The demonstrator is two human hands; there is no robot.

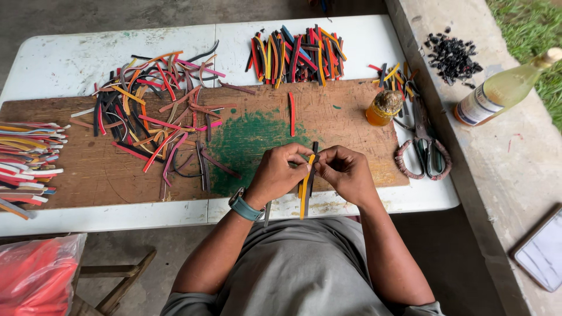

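My left hand (280,173) and my right hand (344,171) meet over the near edge of a brown wooden board (88,169). Together they pinch a small bunch of thin strips (307,188), yellow and black, which hang down over the white table's front edge. A teal watch sits on my left wrist. A single red strip (291,113) lies on the board just beyond my hands, beside a green paint stain (249,140).
A tangled heap of coloured strips (153,111) covers the board's left half. Neat strip bundles lie at the far centre (297,54) and left edge (26,158). Right of my hands are scissors (426,146), a small amber jar (384,107), a bottle (503,88) and black bits (452,55) on a concrete ledge.
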